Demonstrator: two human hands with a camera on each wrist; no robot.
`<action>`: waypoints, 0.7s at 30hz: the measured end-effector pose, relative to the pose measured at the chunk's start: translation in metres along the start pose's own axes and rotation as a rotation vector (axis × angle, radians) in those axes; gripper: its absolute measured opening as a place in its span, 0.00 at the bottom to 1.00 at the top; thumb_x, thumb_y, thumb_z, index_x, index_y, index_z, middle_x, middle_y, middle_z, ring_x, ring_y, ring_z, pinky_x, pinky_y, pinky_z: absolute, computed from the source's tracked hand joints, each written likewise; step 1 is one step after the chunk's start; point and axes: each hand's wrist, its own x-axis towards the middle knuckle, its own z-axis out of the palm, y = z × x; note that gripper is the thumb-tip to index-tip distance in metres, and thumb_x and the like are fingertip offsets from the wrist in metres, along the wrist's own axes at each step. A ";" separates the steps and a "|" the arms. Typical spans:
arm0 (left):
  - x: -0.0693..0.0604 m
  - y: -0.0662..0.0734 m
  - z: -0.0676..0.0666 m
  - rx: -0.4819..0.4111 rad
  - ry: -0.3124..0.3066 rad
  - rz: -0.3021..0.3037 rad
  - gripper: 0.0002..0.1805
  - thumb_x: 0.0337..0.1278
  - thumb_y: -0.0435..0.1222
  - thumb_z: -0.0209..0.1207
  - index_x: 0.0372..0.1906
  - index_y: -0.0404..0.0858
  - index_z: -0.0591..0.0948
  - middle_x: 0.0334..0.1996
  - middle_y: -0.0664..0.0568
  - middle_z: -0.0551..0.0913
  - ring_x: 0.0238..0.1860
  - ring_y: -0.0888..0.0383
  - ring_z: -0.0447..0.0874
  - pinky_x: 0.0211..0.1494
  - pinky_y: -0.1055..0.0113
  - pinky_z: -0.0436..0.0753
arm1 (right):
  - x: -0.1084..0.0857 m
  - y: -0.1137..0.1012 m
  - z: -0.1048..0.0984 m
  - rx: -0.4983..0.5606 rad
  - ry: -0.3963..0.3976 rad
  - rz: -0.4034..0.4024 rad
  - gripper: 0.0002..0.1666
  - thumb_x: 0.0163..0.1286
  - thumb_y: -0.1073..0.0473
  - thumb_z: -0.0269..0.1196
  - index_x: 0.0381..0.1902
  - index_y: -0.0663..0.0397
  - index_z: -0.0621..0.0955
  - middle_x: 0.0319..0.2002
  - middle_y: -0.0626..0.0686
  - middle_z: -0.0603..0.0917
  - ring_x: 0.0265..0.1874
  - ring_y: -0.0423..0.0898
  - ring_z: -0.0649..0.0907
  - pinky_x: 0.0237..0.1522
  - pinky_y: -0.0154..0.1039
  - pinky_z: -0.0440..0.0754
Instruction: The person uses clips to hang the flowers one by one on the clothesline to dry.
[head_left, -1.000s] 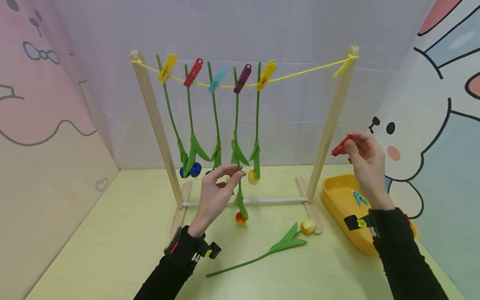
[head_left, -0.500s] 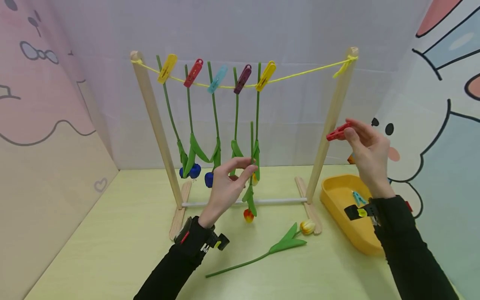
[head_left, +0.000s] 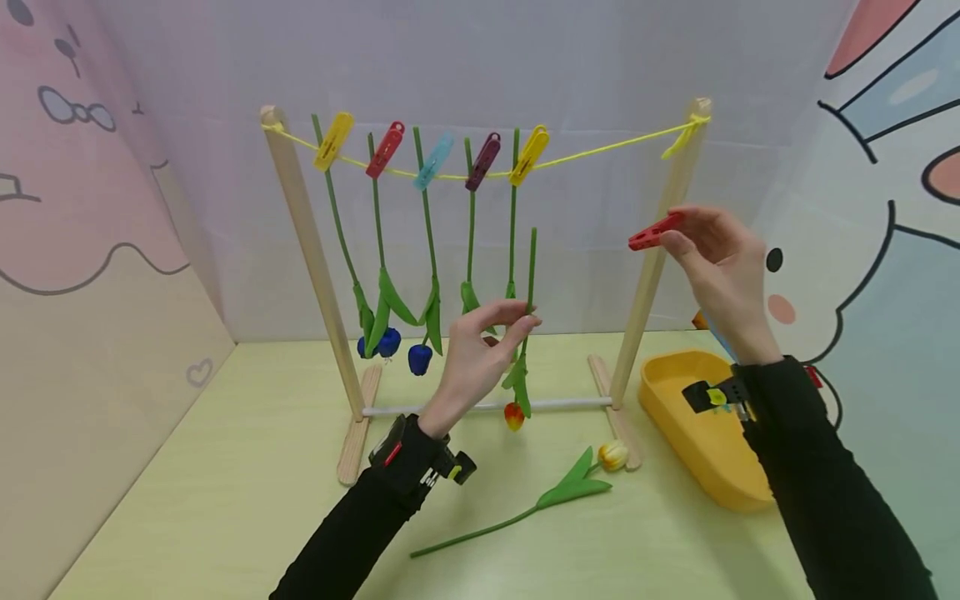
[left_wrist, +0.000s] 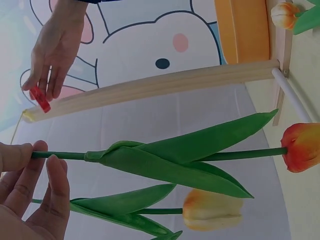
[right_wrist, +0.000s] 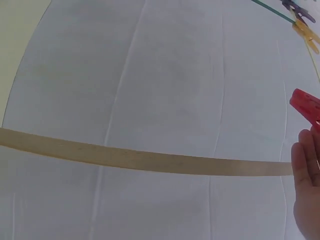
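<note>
My left hand (head_left: 487, 350) pinches the green stem of a red-orange artificial tulip (head_left: 514, 415) that hangs head down below the yellow string (head_left: 600, 150). In the left wrist view the tulip's leaves (left_wrist: 190, 145) spread away from my fingertips. Between thumb and fingers my right hand (head_left: 720, 275) holds a red clothespin (head_left: 655, 232), in front of the right wooden post (head_left: 637, 333). Several tulips hang upside down from the string, each stem under a clothespin; the rightmost of these is a yellow clothespin (head_left: 529, 156). My left hand partly covers two of the hanging tulips.
A pale yellow tulip (head_left: 612, 455) lies on the table with its stem toward the front. At the right stands a yellow tray (head_left: 675, 433), partly behind my right forearm. The frame's white crossbar (head_left: 562, 403) joins the feet of the two posts.
My left hand has carried the red-orange tulip right and slightly upward, uncovering a blue tulip. With the red clothespin, my right hand has risen and moved left toward the string.
</note>
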 end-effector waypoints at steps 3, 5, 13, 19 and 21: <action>0.006 0.009 0.000 0.021 0.000 -0.024 0.13 0.67 0.36 0.62 0.53 0.35 0.85 0.45 0.43 0.90 0.47 0.53 0.87 0.29 0.77 0.74 | 0.008 -0.003 0.004 0.009 -0.013 -0.052 0.16 0.70 0.68 0.63 0.55 0.68 0.81 0.42 0.41 0.87 0.42 0.37 0.86 0.51 0.23 0.81; 0.011 0.010 0.000 0.027 0.003 -0.022 0.13 0.68 0.35 0.62 0.52 0.34 0.85 0.45 0.43 0.90 0.46 0.52 0.88 0.30 0.76 0.76 | 0.013 -0.005 0.006 0.016 -0.020 -0.090 0.16 0.69 0.68 0.64 0.54 0.67 0.82 0.42 0.41 0.87 0.43 0.36 0.86 0.52 0.23 0.81; 0.029 0.014 0.003 0.023 0.008 0.015 0.14 0.68 0.35 0.62 0.53 0.33 0.84 0.45 0.41 0.90 0.43 0.47 0.90 0.34 0.68 0.86 | 0.036 -0.019 0.016 -0.086 -0.073 -0.219 0.17 0.68 0.69 0.65 0.53 0.74 0.79 0.44 0.32 0.85 0.47 0.35 0.85 0.60 0.27 0.78; 0.036 0.020 0.007 -0.016 0.004 0.011 0.14 0.68 0.35 0.61 0.54 0.34 0.83 0.45 0.40 0.90 0.39 0.48 0.90 0.27 0.65 0.84 | 0.055 -0.034 0.024 -0.195 -0.127 -0.292 0.17 0.67 0.73 0.64 0.53 0.74 0.78 0.46 0.25 0.81 0.52 0.32 0.83 0.65 0.30 0.76; 0.038 0.022 0.007 -0.023 0.007 0.009 0.14 0.68 0.35 0.61 0.54 0.34 0.83 0.45 0.40 0.90 0.38 0.48 0.91 0.23 0.67 0.82 | 0.061 -0.038 0.026 -0.225 -0.146 -0.321 0.17 0.67 0.74 0.64 0.52 0.77 0.77 0.46 0.23 0.80 0.51 0.29 0.82 0.65 0.30 0.76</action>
